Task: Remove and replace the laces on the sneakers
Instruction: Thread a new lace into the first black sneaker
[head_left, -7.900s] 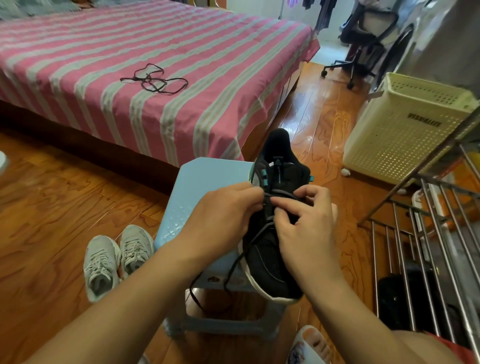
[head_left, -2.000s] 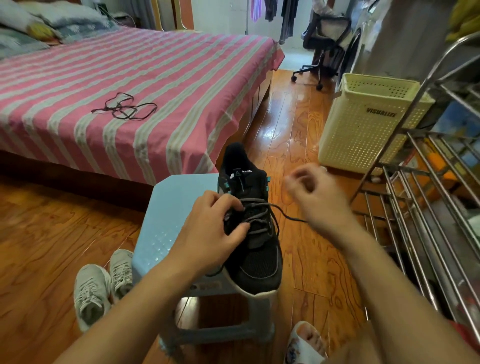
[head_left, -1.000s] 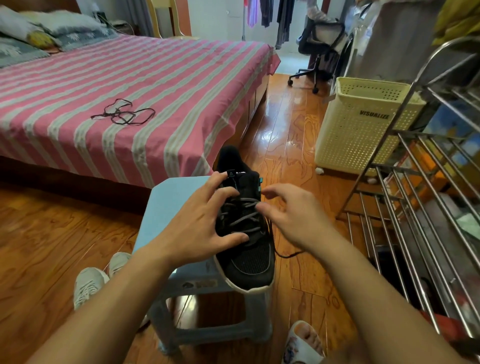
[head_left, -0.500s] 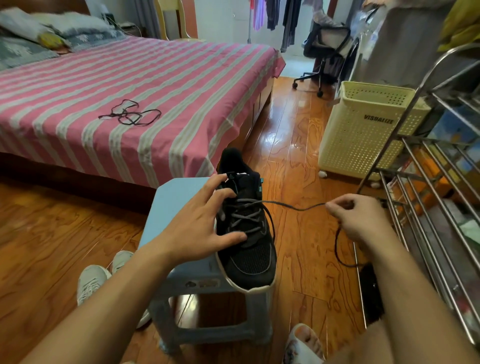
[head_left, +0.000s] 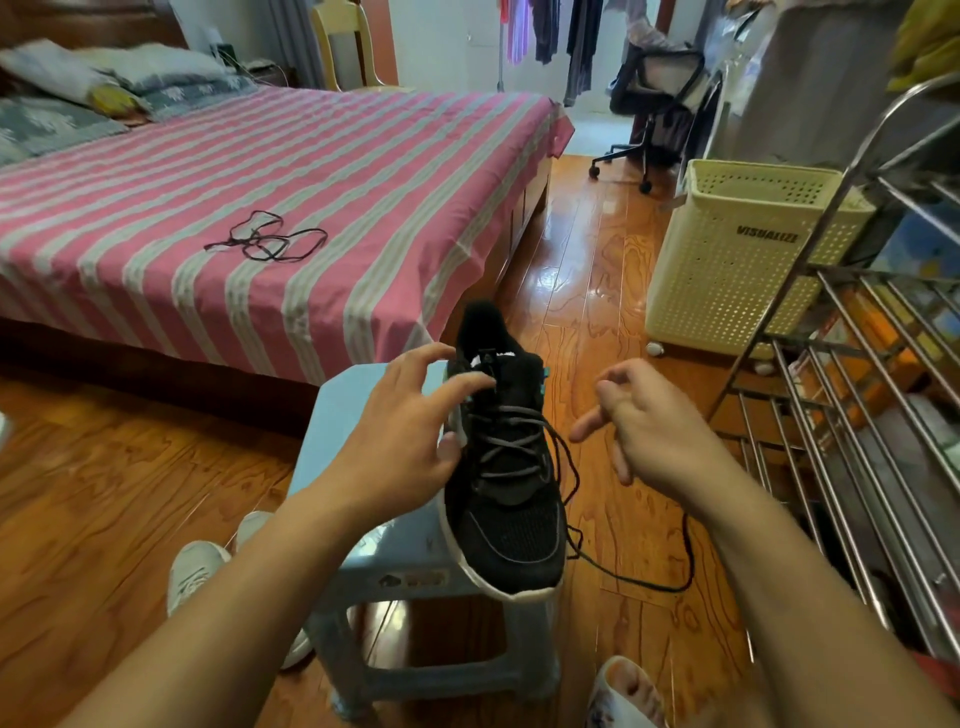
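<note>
On a pale blue stool (head_left: 363, 415), seen from the head camera, a black sneaker (head_left: 506, 478) stands with its toe overhanging the near edge. The left hand (head_left: 400, 441) rests against the shoe's left side, its fingers (head_left: 457, 387) spread wide and reaching over the tongue. The right hand (head_left: 649, 426) hovers just beside the shoe, fingers loosely curled (holding nothing). A dark lace (head_left: 623, 561) runs through the eyelets, and its free end trails down in a loop toward the wooden floor (head_left: 613, 291). A second lace (head_left: 270, 241) lies tangled on the pink striped bed (head_left: 311, 171). Grey sneakers (head_left: 202, 571) sit on the floor left of the stool.
</note>
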